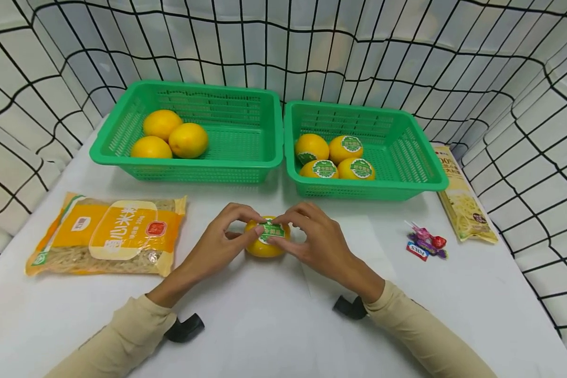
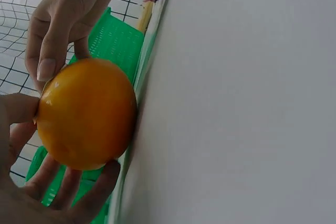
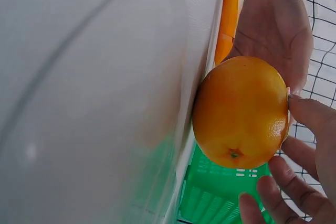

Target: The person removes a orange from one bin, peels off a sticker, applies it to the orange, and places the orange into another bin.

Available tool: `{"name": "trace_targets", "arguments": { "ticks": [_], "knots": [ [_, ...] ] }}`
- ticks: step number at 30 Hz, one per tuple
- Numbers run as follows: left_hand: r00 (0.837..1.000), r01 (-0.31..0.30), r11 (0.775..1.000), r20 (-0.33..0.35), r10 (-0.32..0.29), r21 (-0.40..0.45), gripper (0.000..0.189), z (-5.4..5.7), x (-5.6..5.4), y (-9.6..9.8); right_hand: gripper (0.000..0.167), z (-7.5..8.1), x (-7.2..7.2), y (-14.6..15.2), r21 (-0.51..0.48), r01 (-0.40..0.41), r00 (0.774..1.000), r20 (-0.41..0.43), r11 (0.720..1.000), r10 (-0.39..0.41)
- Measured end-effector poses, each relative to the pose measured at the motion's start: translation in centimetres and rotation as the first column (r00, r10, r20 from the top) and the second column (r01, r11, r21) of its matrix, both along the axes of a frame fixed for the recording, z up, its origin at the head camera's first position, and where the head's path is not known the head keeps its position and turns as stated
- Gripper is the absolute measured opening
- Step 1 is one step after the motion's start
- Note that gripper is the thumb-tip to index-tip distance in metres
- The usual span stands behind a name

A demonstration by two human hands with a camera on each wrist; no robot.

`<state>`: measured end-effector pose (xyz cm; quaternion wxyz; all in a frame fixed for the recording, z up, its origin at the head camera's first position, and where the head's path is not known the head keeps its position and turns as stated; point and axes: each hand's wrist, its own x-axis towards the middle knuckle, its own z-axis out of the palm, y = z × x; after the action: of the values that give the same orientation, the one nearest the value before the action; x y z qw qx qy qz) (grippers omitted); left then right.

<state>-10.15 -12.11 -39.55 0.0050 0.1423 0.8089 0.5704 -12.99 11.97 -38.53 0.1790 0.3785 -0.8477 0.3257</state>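
On the white table an orange [image 1: 264,251] carries a green-and-white sticker [image 1: 274,230] on its upper side. My left hand [image 1: 219,233] curls round its left side, thumb at the sticker's edge. From the right, my right hand [image 1: 322,239] holds the same fruit, its thumb and fingers at the sticker too. Seen from the left wrist, the orange [image 2: 89,114] sits between the fingers of both hands; the sticker's face is hidden there. The right wrist view shows the orange's [image 3: 241,114] bare side, with the right thumb [image 3: 312,113] at the sticker's edge.
A green basket [image 1: 203,163] at back left contains three plain oranges [image 1: 188,140]. Beside it, another green basket [image 1: 397,186] contains several stickered oranges [image 1: 352,147]. An orange noodle bag [image 1: 108,233] lies left; wrapped candies [image 1: 427,243] and a yellow packet [image 1: 468,197] lie right. Black wire mesh [image 1: 312,47] surrounds the table.
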Motion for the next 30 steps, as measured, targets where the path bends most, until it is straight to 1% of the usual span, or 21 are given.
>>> {"name": "trace_targets", "arguments": {
  "ticks": [2,4,9,12,14,16,19,22,25,28,30],
  "knots": [
    [1.000,-0.023,0.999,-0.002,0.023,0.030,0.015,-0.1,0.2,-0.1,0.030,0.1,0.1,-0.2,0.003,0.025,1.000,-0.003,1.000,-0.025],
    [0.999,-0.042,0.998,-0.011,0.043,0.052,0.014,-0.1,0.3,-0.2,0.030,0.1,0.2,-0.4,0.001,0.049,0.999,0.014,0.999,-0.049],
    [0.998,-0.052,0.998,-0.031,0.053,0.044,0.014,0.3,0.6,-0.5,0.033,0.2,0.5,-1.0,0.000,0.104,0.991,0.089,0.995,-0.104],
    [0.997,-0.058,0.998,-0.040,0.060,0.038,0.013,0.3,0.8,-0.6,0.035,0.3,0.8,-1.2,0.025,0.129,0.984,0.120,0.991,-0.131],
    [0.997,-0.067,0.997,-0.046,0.068,0.038,0.013,0.2,0.8,-0.6,0.041,0.5,1.0,-1.4,0.068,0.124,0.978,0.159,0.990,-0.134],
    [0.996,-0.072,0.997,-0.041,0.074,0.039,0.014,0.2,0.8,-0.5,0.052,0.5,1.2,-1.4,0.118,0.102,0.970,0.206,0.988,-0.125],
    [0.997,-0.073,0.996,0.008,0.073,0.040,0.018,0.4,0.7,-0.4,0.069,0.4,1.2,-1.6,0.197,0.062,0.956,0.271,0.978,-0.115],
    [0.996,-0.075,0.997,0.060,0.073,0.031,0.025,0.8,0.2,-0.4,0.075,0.4,0.9,-1.9,0.239,0.035,0.954,0.281,0.970,-0.104],
    [0.994,-0.066,0.998,0.088,0.064,0.018,0.028,1.2,-0.7,-0.4,0.076,0.4,0.4,-2.0,0.249,0.015,0.952,0.293,0.968,-0.090],
    [0.994,-0.025,1.000,0.106,0.025,0.001,0.032,1.8,-1.9,-0.1,0.077,0.7,0.2,-1.0,0.245,-0.004,0.930,0.357,0.969,-0.087],
    [0.991,0.004,1.000,0.133,-0.003,-0.012,0.035,2.4,-2.8,0.3,0.078,1.3,0.3,0.3,0.238,-0.008,0.912,0.399,0.971,-0.090]
  ]
}}
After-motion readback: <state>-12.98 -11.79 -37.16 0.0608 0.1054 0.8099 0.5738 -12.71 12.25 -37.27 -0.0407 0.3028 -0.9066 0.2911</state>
